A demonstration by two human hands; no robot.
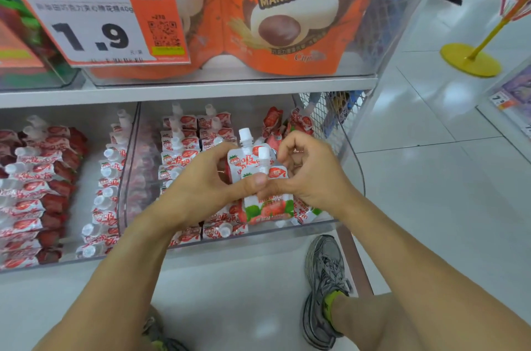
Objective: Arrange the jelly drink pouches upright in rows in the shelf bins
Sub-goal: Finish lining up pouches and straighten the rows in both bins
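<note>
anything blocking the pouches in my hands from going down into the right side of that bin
Yes, partly. Both the left hand and right hand hold the pouches above the clear bin, but loose tilted pouches already lie there, beside the upright rows.

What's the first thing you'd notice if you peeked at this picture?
Probably the two hands in the middle, the left hand and right hand, holding strawberry jelly pouches above a clear shelf bin full of them. Next, the big orange marshmallow bags and the price tag reading 1.9 on the shelf above.
</note>
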